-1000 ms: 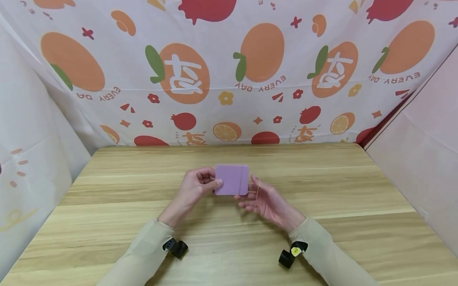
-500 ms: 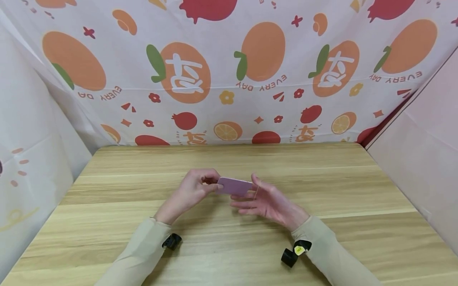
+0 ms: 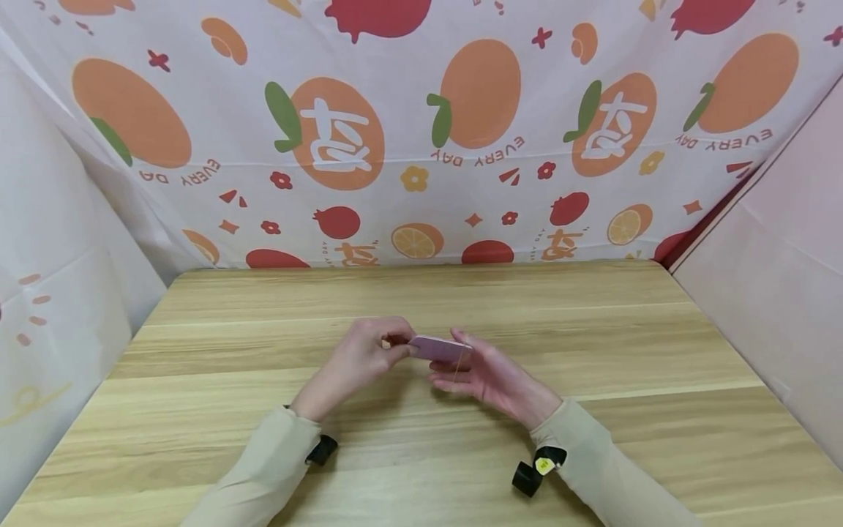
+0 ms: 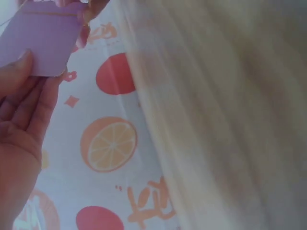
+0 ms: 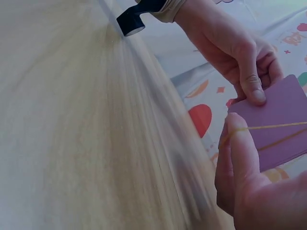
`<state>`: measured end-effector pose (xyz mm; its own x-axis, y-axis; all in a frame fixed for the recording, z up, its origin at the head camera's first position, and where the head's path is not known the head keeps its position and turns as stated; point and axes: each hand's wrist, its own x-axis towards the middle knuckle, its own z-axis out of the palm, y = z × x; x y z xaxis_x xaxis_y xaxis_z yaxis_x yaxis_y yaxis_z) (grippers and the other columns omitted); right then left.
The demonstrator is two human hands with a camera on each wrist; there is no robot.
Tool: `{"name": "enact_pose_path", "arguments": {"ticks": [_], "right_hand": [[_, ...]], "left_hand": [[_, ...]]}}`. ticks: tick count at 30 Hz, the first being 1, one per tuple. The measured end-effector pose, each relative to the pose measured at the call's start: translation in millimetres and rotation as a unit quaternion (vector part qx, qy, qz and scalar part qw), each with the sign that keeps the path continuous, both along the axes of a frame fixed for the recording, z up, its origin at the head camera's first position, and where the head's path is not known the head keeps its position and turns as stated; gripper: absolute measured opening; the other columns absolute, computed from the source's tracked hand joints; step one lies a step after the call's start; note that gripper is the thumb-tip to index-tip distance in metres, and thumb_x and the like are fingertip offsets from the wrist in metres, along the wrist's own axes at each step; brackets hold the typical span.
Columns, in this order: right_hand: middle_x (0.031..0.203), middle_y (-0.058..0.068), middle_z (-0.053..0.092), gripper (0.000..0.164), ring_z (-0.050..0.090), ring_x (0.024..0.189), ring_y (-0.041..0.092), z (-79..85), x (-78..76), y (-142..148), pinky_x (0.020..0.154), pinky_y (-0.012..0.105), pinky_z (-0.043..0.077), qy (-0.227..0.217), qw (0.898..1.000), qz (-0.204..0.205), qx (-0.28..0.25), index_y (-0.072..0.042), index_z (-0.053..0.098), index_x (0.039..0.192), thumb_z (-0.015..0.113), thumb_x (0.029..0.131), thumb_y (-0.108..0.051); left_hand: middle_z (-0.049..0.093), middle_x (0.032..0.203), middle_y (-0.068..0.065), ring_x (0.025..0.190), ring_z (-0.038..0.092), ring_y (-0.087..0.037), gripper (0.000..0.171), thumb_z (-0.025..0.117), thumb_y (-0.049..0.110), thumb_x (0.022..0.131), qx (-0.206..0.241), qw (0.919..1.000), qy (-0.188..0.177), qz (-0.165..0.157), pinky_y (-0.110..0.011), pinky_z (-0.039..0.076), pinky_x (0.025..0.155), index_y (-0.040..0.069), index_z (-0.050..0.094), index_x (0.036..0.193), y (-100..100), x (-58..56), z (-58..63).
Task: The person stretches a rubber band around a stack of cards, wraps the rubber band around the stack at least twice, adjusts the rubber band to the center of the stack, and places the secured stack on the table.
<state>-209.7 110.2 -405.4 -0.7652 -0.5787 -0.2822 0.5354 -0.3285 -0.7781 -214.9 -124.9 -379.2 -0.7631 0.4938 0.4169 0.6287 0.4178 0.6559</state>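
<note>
A thin stack of purple cards (image 3: 440, 350) is held off the table, seen nearly edge-on in the head view. My left hand (image 3: 358, 359) pinches its left end, thumb on the near face and fingers behind, as the left wrist view shows. A thin yellow rubber band (image 5: 273, 126) crosses the stack and stretches out to my right hand (image 3: 497, 377). The band runs over that hand's thumb (image 5: 240, 139), which lies across the edge of the cards in the right wrist view. The other right fingers (image 3: 451, 384) extend below the stack.
A wood-grain table (image 3: 421, 454) lies under both hands. Behind it hangs a fruit-print cloth (image 3: 415, 132), with pale cloth at both sides. Black wrist devices (image 3: 527, 478) sit at both sleeves.
The cards have tilted from facing the head camera to nearly edge-on. My left hand has shifted slightly right, and my right hand has come closer around the cards' right end.
</note>
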Motion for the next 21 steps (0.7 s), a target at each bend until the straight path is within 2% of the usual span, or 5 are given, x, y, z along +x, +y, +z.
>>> {"name": "enact_pose_path", "arguments": {"ticks": [3, 7, 12, 17, 21], "right_hand": [[0.106, 0.02, 0.058, 0.045, 0.063, 0.101, 0.032, 2.1, 0.0, -1, 0.098, 0.043, 0.047, 0.011, 1.0, -0.015, 0.006, -0.001, 0.032, 0.132, 0.048, 0.103, -0.03], [0.092, 0.011, 0.061, 0.032, 0.062, 0.088, 0.019, 5.3, 0.3, -3, 0.095, 0.036, 0.048, 0.028, 0.999, -0.043, -0.001, 0.003, 0.04, 0.126, 0.039, 0.104, -0.02], [0.089, 0.009, 0.06, 0.021, 0.061, 0.086, 0.019, 9.3, 2.1, -5, 0.092, 0.033, 0.05, 0.036, 0.994, -0.105, -0.005, 0.0, 0.048, 0.111, 0.041, 0.103, -0.018], [0.09, 0.011, 0.065, 0.01, 0.065, 0.085, 0.023, 13.0, 5.2, -6, 0.089, 0.038, 0.052, 0.131, 0.977, -0.164, 0.028, -0.001, 0.053, 0.098, 0.049, 0.099, -0.01], [0.09, 0.011, 0.068, 0.014, 0.066, 0.08, 0.019, 14.2, 7.3, -9, 0.085, 0.037, 0.054, 0.188, 0.964, -0.178, 0.067, 0.004, 0.054, 0.107, 0.056, 0.096, -0.004]], "left_hand": [[0.068, 0.082, 0.009, 0.073, 0.061, -0.007, 0.02, 0.074, -0.004, 0.084, 0.015, 0.9994, -0.013, 0.03, -0.028, 0.052, 0.065, 0.016, 0.071, 0.083, 0, 0.7, -2.3], [0.068, 0.081, 0.009, 0.069, 0.06, -0.009, 0.02, 0.074, -0.003, 0.084, 0.022, 0.9975, -0.03, 0.06, -0.028, 0.05, 0.059, 0.017, 0.071, 0.083, 1, 0.5, -3.8], [0.066, 0.076, 0.006, 0.066, 0.058, -0.012, 0.017, 0.075, 0.0, 0.085, 0.03, 0.9939, -0.057, 0.09, -0.027, 0.048, 0.056, 0.016, 0.07, 0.082, 2, 0.0, -4.8], [0.065, 0.074, 0.002, 0.067, 0.058, -0.015, 0.011, 0.076, 0.002, 0.084, 0.043, 0.985, -0.107, 0.128, -0.028, 0.049, 0.057, 0.01, 0.07, 0.08, 2, -0.4, -3.4], [0.066, 0.074, -0.001, 0.067, 0.059, -0.015, 0.009, 0.077, 0.003, 0.083, 0.058, 0.9761, -0.147, 0.148, -0.026, 0.049, 0.056, 0.007, 0.069, 0.079, 3, -2.2, -2.1]]}}
